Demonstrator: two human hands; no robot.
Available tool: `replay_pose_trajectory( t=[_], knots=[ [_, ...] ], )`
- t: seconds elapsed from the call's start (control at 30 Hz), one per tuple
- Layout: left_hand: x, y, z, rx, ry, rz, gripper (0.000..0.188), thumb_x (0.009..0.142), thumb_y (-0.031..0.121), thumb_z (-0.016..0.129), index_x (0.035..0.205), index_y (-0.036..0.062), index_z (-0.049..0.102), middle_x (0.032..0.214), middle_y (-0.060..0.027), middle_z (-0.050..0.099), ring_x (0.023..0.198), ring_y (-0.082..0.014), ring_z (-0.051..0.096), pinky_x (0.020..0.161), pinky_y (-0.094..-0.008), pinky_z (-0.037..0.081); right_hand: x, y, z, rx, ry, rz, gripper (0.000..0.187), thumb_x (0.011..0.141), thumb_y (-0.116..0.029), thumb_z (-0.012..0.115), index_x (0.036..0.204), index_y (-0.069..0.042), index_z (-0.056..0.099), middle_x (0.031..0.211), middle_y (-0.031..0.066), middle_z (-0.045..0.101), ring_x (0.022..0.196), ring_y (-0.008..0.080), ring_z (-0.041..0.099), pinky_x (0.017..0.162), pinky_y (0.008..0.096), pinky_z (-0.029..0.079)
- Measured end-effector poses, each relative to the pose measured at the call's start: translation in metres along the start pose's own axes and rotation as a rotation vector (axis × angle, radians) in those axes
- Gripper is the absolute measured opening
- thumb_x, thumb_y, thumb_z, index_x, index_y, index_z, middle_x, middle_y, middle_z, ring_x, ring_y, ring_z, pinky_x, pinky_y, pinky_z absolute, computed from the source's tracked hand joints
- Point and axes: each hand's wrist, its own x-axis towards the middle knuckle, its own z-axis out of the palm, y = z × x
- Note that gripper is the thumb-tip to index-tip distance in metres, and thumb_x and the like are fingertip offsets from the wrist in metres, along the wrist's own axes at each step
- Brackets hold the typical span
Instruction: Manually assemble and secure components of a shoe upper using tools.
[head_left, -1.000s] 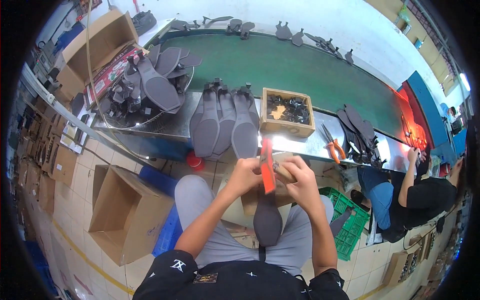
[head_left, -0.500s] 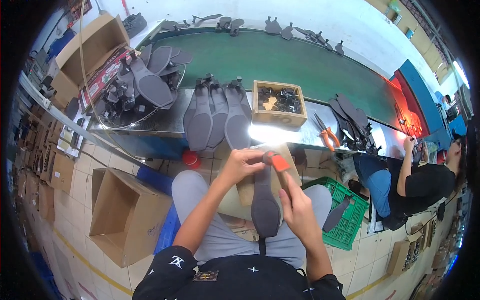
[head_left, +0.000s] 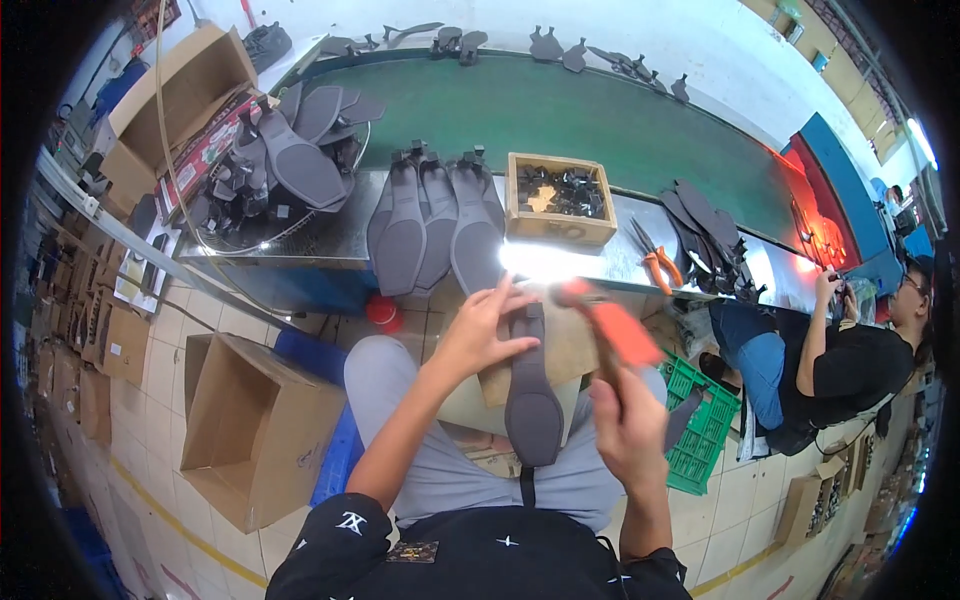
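Note:
A dark grey shoe sole [head_left: 533, 420] lies lengthwise over a tan block [head_left: 570, 352] between my knees, its wide toe end toward me. My left hand [head_left: 478, 338] grips it near the narrow heel end, thumb stretched over the shank and fingers at the far tip. Whether a small part sits between those fingertips is hidden. In my right hand [head_left: 634, 425] is a hammer [head_left: 622, 330] with an orange-red section near its head, closed round the handle and blurred by motion. The hammer is raised to the right of the heel end, apart from the sole.
Heeled soles [head_left: 405, 235] lean on the metal bench edge, beside a wooden box [head_left: 560, 232] of small black parts. Orange-handled pliers [head_left: 657, 268] lie farther right. Behind runs a green conveyor belt [head_left: 600, 110]. A green crate [head_left: 700, 430] and a seated co-worker [head_left: 860, 345] are at right, a cardboard box [head_left: 260, 430] at left.
The hammer has swung right, away from the heel end, with my right hand. My left thumb and fingers have spread apart at the sole's heel end, where they were pinched together.

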Motion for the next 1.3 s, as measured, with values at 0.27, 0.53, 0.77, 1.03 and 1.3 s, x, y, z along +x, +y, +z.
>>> replay_pose_trajectory(
  t=[0.27, 0.53, 0.77, 1.03, 1.3],
  knots=[
    [0.001, 0.005, -0.004, 0.097, -0.049, -0.088, 0.132, 0.073, 0.036, 0.084, 0.150, -0.0101, -0.013, 0.135, -0.0142, 0.061, 0.138, -0.0314, 0.043, 0.114, -0.0401, 0.032, -0.004, 0.000, 0.026, -0.045, -0.005, -0.033, 0.032, 0.095, -0.003, 0.053, 0.126, 0.005, 0.055, 0.082, 0.0081, 0.061, 0.064, 0.0176, 0.056, 0.067, 0.0244, 0.046],
    [0.008, 0.012, -0.002, 0.088, -0.041, -0.054, 0.095, 0.074, 0.033, 0.080, 0.149, 0.0039, 0.031, 0.133, -0.0089, 0.063, 0.140, -0.0318, 0.040, 0.114, -0.0456, 0.032, -0.008, 0.007, 0.014, 0.108, -0.085, 0.202, 0.036, 0.096, -0.008, 0.058, 0.129, 0.005, 0.051, 0.089, 0.0181, 0.064, 0.073, 0.0260, 0.061, 0.064, 0.0337, 0.048],
    [-0.001, 0.019, -0.002, 0.156, 0.124, 0.115, 0.029, 0.084, 0.017, 0.071, 0.111, 0.0060, 0.071, 0.116, -0.0085, 0.070, 0.120, -0.0293, 0.061, 0.104, -0.0447, 0.043, -0.005, 0.006, -0.006, 0.164, -0.044, 0.328, 0.018, 0.093, -0.003, 0.062, 0.110, 0.003, 0.063, 0.084, 0.0152, 0.067, 0.067, 0.0198, 0.065, 0.062, 0.0326, 0.052],
    [-0.060, 0.146, -0.055, -0.698, -0.213, -0.271, 0.021, 0.092, 0.014, 0.066, 0.104, -0.0002, 0.073, 0.085, -0.0079, 0.064, 0.077, -0.0181, 0.059, 0.068, -0.0291, 0.044, 0.012, 0.053, 0.031, -0.237, -0.425, 0.066, 0.045, 0.090, -0.011, 0.065, 0.133, -0.004, 0.055, 0.120, 0.0129, 0.061, 0.086, 0.0320, 0.066, 0.068, 0.0426, 0.052],
    [-0.066, 0.164, -0.053, -1.042, -0.400, -0.282, 0.027, 0.099, 0.021, 0.058, 0.102, -0.0027, 0.072, 0.083, -0.0071, 0.055, 0.081, -0.0156, 0.056, 0.073, -0.0299, 0.042, 0.034, 0.021, -0.009, 0.387, -0.447, 0.033, 0.029, 0.088, -0.016, 0.069, 0.114, -0.004, 0.069, 0.104, 0.0122, 0.070, 0.091, 0.0270, 0.066, 0.085, 0.0414, 0.051]
  ],
)
